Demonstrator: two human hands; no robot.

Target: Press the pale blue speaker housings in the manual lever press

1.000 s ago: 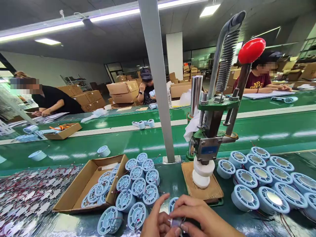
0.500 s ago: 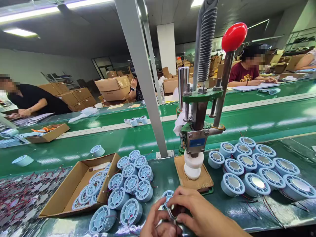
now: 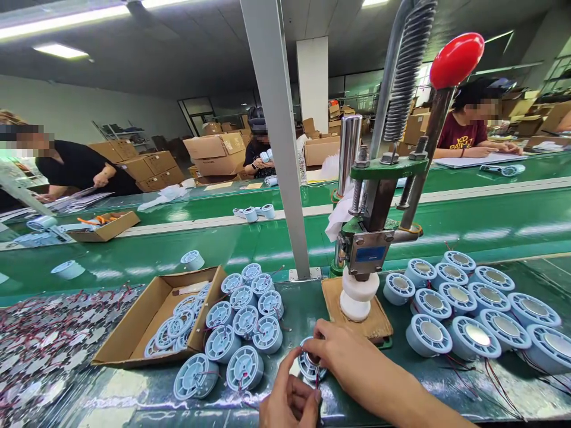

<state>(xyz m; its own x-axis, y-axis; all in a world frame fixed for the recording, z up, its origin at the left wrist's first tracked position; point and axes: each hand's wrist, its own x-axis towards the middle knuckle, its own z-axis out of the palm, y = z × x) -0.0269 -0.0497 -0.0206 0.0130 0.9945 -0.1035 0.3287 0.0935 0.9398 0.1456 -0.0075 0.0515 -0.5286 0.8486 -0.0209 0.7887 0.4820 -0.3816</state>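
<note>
A round light-blue housing [image 3: 311,367] stands on the bench in front of me, its top partly hidden by my fingers. My right hand [image 3: 341,353] reaches over it from the right, thumb and fingers closed on a small part at its middle that I cannot make out. Just in front of the housing, my left hand [image 3: 292,395] has its index finger against the rim and its thumb by the thin dark-red wires [image 3: 317,379]. Behind my hands stands a hand press with a red knob [image 3: 457,59] and a white round pressing block [image 3: 359,295] over a brown board [image 3: 332,297].
Several blue housings [image 3: 244,321] stand left of my hands beside a cardboard box [image 3: 129,333] of blue rings. Flat metal discs with wires [image 3: 57,339] cover the far left. Housings with silver discs [image 3: 477,336] stand at right. A grey post [image 3: 285,148] rises behind; people sit across the green conveyor [image 3: 214,244].
The view has shifted left. My hands have moved from holding a ring-shaped part in front of the housing to the housing's top, my right hand now over it and my left lower.
</note>
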